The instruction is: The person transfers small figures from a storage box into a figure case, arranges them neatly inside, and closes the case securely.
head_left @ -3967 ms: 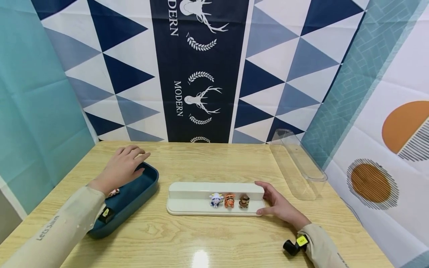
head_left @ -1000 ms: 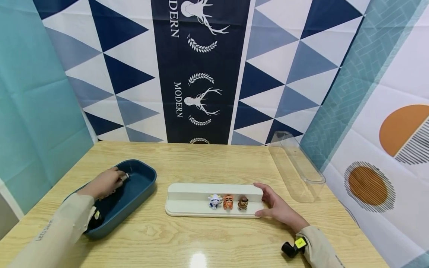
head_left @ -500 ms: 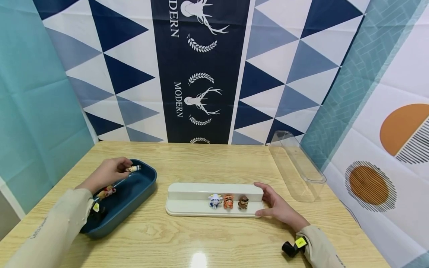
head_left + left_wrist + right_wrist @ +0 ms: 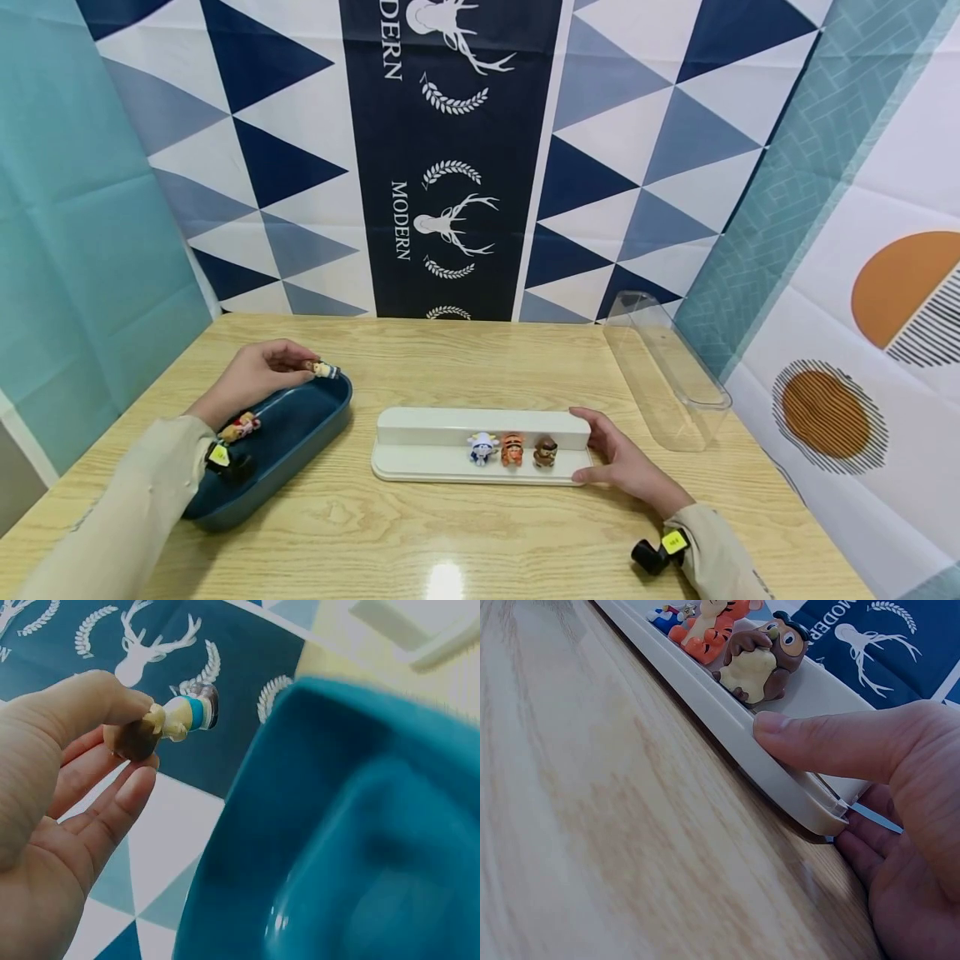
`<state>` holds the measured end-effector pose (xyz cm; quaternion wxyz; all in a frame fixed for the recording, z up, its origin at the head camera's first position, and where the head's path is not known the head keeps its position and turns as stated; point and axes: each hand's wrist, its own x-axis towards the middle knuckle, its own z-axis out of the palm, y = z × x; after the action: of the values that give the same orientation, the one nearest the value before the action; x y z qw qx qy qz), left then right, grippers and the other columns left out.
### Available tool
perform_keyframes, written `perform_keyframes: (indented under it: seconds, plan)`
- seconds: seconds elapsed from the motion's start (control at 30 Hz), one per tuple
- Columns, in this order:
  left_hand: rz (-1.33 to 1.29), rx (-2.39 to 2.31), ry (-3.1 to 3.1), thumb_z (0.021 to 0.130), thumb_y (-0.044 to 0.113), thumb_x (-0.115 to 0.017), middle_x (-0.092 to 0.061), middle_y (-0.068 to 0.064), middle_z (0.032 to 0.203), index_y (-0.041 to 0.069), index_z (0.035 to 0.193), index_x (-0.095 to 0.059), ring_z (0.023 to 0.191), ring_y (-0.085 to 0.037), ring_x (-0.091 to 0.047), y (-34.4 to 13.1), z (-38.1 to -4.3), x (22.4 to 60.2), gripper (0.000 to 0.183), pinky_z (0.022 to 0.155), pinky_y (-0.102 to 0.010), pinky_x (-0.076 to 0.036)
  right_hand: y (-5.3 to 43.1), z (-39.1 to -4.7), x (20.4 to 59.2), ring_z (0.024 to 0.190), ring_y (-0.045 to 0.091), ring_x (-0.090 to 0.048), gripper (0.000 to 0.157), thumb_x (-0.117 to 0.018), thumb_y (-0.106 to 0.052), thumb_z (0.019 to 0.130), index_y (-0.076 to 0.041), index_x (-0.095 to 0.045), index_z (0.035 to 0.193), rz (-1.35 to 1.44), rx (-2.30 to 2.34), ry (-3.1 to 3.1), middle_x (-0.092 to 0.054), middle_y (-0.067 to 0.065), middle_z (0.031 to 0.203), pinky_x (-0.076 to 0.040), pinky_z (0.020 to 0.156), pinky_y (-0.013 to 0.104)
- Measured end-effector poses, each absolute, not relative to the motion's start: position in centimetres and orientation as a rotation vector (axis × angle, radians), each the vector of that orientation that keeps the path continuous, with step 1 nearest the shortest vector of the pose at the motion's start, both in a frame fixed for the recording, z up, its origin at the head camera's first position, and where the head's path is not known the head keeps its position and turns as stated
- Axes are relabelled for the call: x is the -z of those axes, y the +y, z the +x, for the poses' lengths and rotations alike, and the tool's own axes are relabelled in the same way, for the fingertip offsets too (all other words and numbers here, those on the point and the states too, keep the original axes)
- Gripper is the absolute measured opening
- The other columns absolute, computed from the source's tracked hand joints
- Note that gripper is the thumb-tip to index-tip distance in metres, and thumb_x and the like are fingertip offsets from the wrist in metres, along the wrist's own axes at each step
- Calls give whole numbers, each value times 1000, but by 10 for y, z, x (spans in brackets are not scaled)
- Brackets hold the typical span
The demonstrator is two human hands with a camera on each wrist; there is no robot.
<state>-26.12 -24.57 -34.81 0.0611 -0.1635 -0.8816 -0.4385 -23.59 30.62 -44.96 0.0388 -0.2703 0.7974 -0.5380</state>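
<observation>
My left hand (image 4: 262,375) pinches a small toy figurine (image 4: 178,720) by its brown-haired head, above the far end of the blue bin (image 4: 288,462). The figurine lies sideways, its dark feet pointing away from the fingers. Another figurine (image 4: 240,427), red and yellow, is inside the bin near the left wrist. My right hand (image 4: 618,458) grips the right end of the white stepped display stand (image 4: 427,462), thumb on the front edge. On the stand's lower step sit a white-and-blue figurine (image 4: 482,448), an orange tiger figurine (image 4: 705,631) and a brown owl figurine (image 4: 765,660).
A clear plastic cover (image 4: 663,375) stands at the back right of the wooden table (image 4: 480,533). Patterned cloth (image 4: 450,167) hangs behind the table, with more cloth at both sides. A small black camera is strapped to each wrist.
My left hand went down into the bin, took hold of the figurine and lifted it up and rightward to the bin's far rim. The right hand and the stand have stayed put.
</observation>
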Motion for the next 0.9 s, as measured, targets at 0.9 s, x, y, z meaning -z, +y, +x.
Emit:
perform_keyframes:
  seconds: [0.9]
  plan:
    - [-755, 1850, -2534, 93, 0, -66, -65, -23, 121, -10, 126, -62, 95, -12, -65, -178, -253, 351, 35, 83, -28, -55, 304, -234, 447, 117, 3, -51, 91, -82, 1, 78, 7, -27, 150, -855, 1657, 2446, -42, 30, 141, -39, 96, 15]
